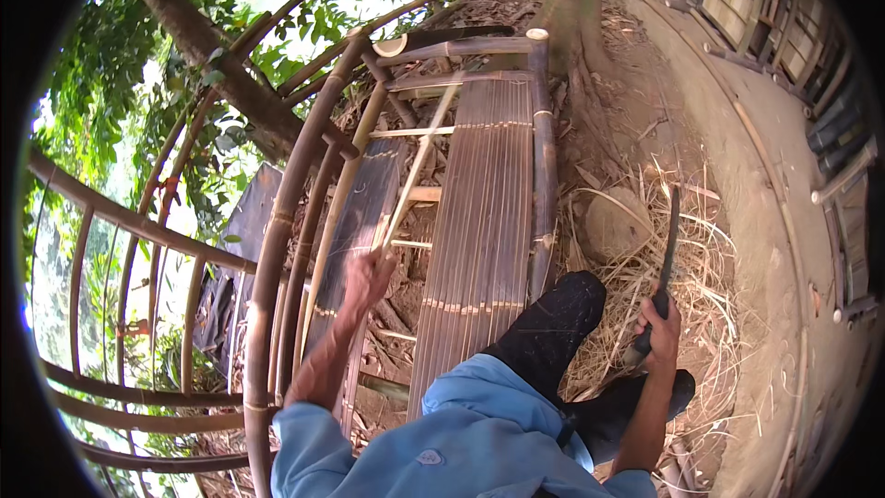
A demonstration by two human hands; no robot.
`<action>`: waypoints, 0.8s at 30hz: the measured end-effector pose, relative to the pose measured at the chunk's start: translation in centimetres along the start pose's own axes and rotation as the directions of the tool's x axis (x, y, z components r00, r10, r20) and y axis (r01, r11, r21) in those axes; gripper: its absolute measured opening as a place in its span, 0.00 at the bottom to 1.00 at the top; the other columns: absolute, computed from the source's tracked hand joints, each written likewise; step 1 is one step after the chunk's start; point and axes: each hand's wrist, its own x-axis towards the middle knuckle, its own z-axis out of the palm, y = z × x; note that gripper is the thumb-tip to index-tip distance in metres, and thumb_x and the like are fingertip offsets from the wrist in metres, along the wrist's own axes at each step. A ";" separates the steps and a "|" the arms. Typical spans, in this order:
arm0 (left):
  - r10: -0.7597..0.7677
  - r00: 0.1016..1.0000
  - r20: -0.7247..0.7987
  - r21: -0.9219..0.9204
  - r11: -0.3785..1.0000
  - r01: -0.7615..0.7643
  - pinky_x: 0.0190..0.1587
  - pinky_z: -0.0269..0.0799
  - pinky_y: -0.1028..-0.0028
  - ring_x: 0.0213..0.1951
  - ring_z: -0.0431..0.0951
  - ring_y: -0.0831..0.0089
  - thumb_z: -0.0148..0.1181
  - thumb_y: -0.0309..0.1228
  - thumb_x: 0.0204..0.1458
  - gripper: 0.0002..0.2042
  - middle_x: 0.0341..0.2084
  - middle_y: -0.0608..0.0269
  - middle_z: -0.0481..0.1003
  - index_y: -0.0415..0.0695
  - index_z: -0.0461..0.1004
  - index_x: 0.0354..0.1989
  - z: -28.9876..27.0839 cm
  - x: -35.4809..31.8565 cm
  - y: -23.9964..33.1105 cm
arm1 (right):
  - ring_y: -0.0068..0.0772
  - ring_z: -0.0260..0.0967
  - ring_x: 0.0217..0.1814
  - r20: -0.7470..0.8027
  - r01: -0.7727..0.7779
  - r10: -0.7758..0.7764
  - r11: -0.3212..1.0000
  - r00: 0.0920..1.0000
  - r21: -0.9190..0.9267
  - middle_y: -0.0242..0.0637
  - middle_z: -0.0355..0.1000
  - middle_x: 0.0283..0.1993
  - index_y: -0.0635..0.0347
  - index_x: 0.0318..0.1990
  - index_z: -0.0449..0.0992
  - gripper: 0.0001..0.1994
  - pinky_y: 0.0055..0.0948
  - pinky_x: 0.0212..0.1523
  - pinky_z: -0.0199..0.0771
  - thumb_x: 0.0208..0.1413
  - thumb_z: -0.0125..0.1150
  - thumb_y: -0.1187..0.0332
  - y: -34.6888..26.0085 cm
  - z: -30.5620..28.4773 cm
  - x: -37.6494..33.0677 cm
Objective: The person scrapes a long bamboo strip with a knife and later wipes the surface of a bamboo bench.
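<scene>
My left hand (367,278), slightly blurred, is closed around pale bamboo strips (422,155). One long strip runs up and away from it over the bench to the far end. Out to the right, my right hand (660,330) grips the dark handle of a long knife (671,238), its narrow dark blade pointing away from me. Between my hands lies the brown slatted seat of a bamboo bench (481,212), its slats bound by pale cross ties. A gap separates it from a second, darker slatted strip (361,198) at its left.
A bamboo railing (147,221) and foliage border the left. Shavings (705,314) cover the ground around a stone (616,224) near the knife. A tree trunk (576,0) stands beyond the bench. An earthen ledge (737,166) and a bamboo wall (784,9) line the right.
</scene>
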 end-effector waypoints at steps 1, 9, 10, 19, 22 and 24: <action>-0.341 0.903 0.262 0.084 0.940 0.331 0.32 0.74 0.61 0.27 0.81 0.60 0.58 0.45 0.59 0.22 0.21 0.53 0.79 0.43 0.81 0.53 -1.1 0.6 0.3 | 0.17 0.66 0.26 -0.003 -0.011 0.011 1.000 1.000 0.021 0.27 0.68 0.31 0.60 0.64 0.67 0.24 0.21 0.25 0.69 0.63 0.65 0.69 0.1 1.5 0.4; 0.142 0.775 0.615 -0.114 0.989 -0.091 0.20 0.73 0.69 0.17 0.73 0.74 0.55 0.43 0.66 0.21 0.18 0.60 0.77 0.42 0.77 0.59 4.2 6.1 11.8 | 0.17 0.67 0.29 -0.247 0.162 -0.133 0.981 0.960 0.104 0.29 0.71 0.34 0.62 0.50 0.73 0.17 0.18 0.25 0.69 0.63 0.68 0.60 0.1 7.3 2.7; 0.179 0.749 0.638 -0.114 0.984 -0.138 0.19 0.74 0.71 0.16 0.73 0.75 0.55 0.44 0.66 0.22 0.19 0.60 0.77 0.43 0.76 0.61 5.0 5.9 13.6 | 0.17 0.67 0.29 -0.253 0.182 -0.151 0.978 0.956 0.103 0.31 0.73 0.36 0.62 0.50 0.73 0.18 0.17 0.25 0.71 0.62 0.69 0.58 0.6 5.8 3.9; 0.545 0.790 -0.282 -0.020 0.820 -0.572 0.47 0.68 0.60 0.30 0.71 0.61 0.69 0.39 0.49 0.15 0.24 0.62 0.72 0.49 0.84 0.45 5.3 1.9 16.0 | 0.15 0.62 0.25 -0.435 0.386 -0.226 0.863 0.872 0.325 0.24 0.66 0.25 0.58 0.41 0.75 0.10 0.18 0.25 0.67 0.59 0.72 0.69 -1.8 7.0 2.1; 0.032 0.735 -0.677 -0.370 0.849 -0.377 0.39 0.68 0.66 0.26 0.70 0.67 0.69 0.20 0.43 0.08 0.18 0.64 0.70 0.42 0.73 0.20 5.7 -0.3 9.3 | 0.15 0.62 0.24 -0.482 0.376 -0.207 0.881 0.852 0.287 0.24 0.66 0.25 0.58 0.41 0.76 0.09 0.18 0.25 0.66 0.58 0.72 0.70 -3.5 6.5 1.4; -0.505 0.753 -0.423 -0.742 0.669 0.032 0.33 0.68 0.74 0.27 0.72 0.76 0.57 0.37 0.63 0.16 0.22 0.63 0.74 0.43 0.73 0.23 6.1 -1.2 4.4 | 0.15 0.62 0.25 -0.496 0.392 -0.224 0.881 0.839 0.265 0.23 0.66 0.26 0.59 0.41 0.76 0.10 0.18 0.25 0.66 0.57 0.72 0.71 -4.7 2.9 2.7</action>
